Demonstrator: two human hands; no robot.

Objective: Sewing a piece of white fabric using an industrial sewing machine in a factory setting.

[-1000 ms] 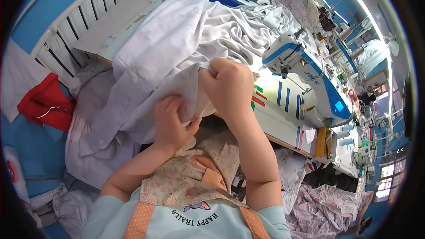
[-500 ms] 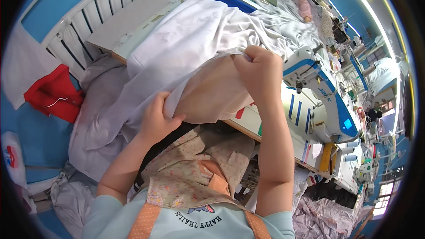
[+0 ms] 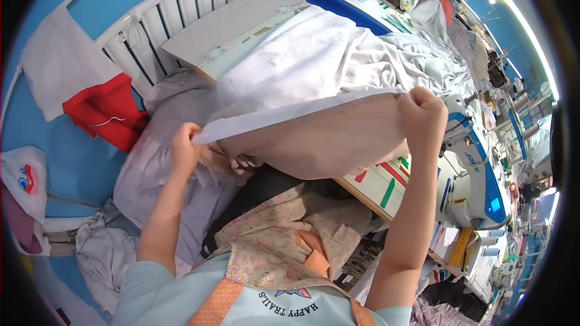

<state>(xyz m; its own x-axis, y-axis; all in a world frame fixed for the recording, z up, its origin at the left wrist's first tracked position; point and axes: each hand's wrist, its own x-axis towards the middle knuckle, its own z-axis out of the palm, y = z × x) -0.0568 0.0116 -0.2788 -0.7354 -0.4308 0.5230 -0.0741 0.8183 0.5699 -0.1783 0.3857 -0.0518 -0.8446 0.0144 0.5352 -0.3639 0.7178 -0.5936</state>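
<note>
Head view, single entry.

Item 1: my left hand [image 3: 184, 148], at nine o'clock of the frame's middle, raised. Fingers closed in a pinch on the left end of a folded edge of white woven cloth [image 3: 290, 115].

Item 2: my right hand [image 3: 423, 115], at two o'clock of the middle, also raised. Fingers curled into a fist round the right end of the same edge; the fingertips themselves are hidden, so I cannot tell how deep the grip goes.

Item 3: the white cloth itself. Its edge runs taut between my two hands, rising slightly toward the right. The panel below it hangs shaded and beige-looking; the bulk lies heaped on the pale sewing table [image 3: 241, 24] at twelve o'clock.

Item 4: blue-and-white sewing machine [image 3: 477, 163], at three o'clock, just beside my right forearm.

Item 5: red fabric piece [image 3: 103, 115] hung on the white slatted rail [image 3: 181, 6], at ten o'clock, well apart from the hands.

Item 6: grey cloth pile [image 3: 151, 169] under my left hand.

Handling note, my judgement: to hold this stretch well I would keep both grips level and equal in pull, so the edge stays straight and any twist shows, and keep the hanging panel off the machine.
</note>
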